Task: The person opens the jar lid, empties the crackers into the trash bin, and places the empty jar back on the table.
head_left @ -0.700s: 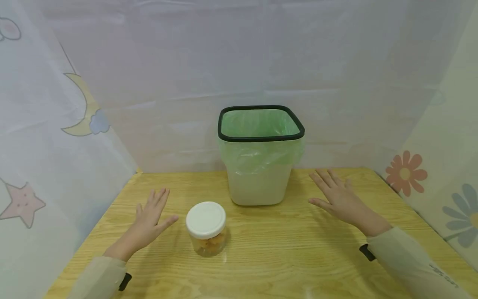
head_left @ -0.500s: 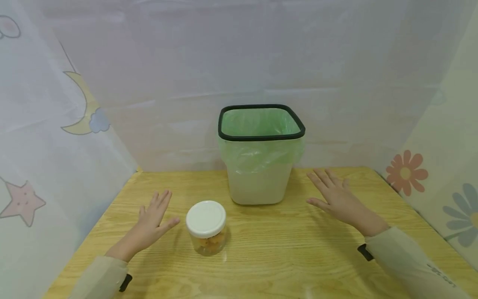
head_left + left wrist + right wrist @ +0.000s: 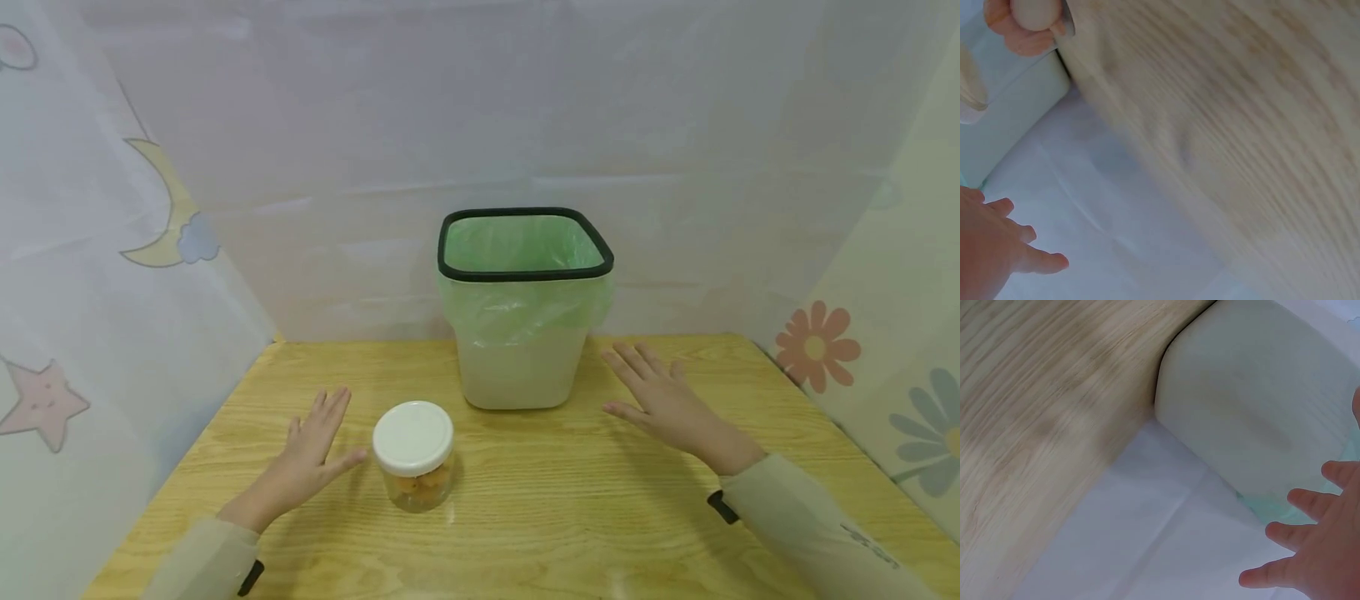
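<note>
A clear jar with a white lid (image 3: 413, 438) stands upright on the wooden table, orange-brown pieces showing through its side. Just left of it my left hand (image 3: 300, 467) hovers with fingers spread, the thumb close to the jar but apart from it. Behind and to the right of the jar stands a white trash bin (image 3: 517, 367) with a black rim and a green bag lining it. My right hand (image 3: 667, 412) is to the right of the bin, fingers straight and spread, holding nothing. The right wrist view shows its fingers (image 3: 1310, 503) in front of the bin.
The wooden table (image 3: 525, 517) reaches back to a pale cloth wall (image 3: 360, 250). Printed cloths hang at both sides, with a moon (image 3: 168, 204) on the left and a red flower (image 3: 817, 347) on the right.
My left hand has shifted slightly right and down, its thumb nearer the jar. My right hand has drifted a little left toward the bin. The jar and bin have stayed in place.
</note>
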A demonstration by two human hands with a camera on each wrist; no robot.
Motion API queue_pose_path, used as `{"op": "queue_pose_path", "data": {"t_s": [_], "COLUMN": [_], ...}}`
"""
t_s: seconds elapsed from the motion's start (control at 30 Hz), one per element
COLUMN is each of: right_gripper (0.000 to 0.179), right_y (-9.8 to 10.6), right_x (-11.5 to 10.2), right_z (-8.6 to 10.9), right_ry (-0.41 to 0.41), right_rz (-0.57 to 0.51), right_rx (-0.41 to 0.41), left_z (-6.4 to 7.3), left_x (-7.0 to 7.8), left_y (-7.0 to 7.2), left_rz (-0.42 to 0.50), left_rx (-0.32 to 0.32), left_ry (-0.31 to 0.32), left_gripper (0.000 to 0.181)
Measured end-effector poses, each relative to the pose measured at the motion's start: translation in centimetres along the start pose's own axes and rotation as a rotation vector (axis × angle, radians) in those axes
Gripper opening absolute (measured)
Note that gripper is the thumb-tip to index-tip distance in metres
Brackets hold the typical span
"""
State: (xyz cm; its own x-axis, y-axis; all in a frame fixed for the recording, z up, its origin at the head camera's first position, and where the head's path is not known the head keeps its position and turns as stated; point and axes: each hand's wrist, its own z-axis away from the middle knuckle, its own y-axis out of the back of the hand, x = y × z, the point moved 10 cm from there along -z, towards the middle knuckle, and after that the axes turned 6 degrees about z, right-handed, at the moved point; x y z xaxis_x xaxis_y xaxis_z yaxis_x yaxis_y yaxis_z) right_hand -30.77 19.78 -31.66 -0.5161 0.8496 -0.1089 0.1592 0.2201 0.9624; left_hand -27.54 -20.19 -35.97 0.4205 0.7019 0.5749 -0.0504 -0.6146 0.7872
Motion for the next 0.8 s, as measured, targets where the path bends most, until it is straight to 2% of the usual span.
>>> {"op": "queue_pose_path", "data": {"t_s": [0.17, 0.43, 0.8], "right_gripper": [0.074, 0.073, 0.072], "right_y": [-0.1, 0.1, 0.2], "right_x": [-0.4, -1.1, -1.8], "right_z": [-0.2, -0.2, -0.4], "right_ry": [0.016, 0.017, 0.036], "right_rz": [-0.002, -0.006, -0.010], "right_rx": [0.014, 0.015, 0.033], "left_z": [0.2, 0.2, 0.5], "left_x": [-0.1, 0.1, -0.1], "left_y": [-0.4, -1.3, -2.1], "left_rz": [-0.001, 0.071, 0.148], "left_rx": [0.014, 0.012, -0.048], "left_ry": [-0.008, -0.013, 0.031], "left_gripper": [0.088, 0.089, 0.093]}}
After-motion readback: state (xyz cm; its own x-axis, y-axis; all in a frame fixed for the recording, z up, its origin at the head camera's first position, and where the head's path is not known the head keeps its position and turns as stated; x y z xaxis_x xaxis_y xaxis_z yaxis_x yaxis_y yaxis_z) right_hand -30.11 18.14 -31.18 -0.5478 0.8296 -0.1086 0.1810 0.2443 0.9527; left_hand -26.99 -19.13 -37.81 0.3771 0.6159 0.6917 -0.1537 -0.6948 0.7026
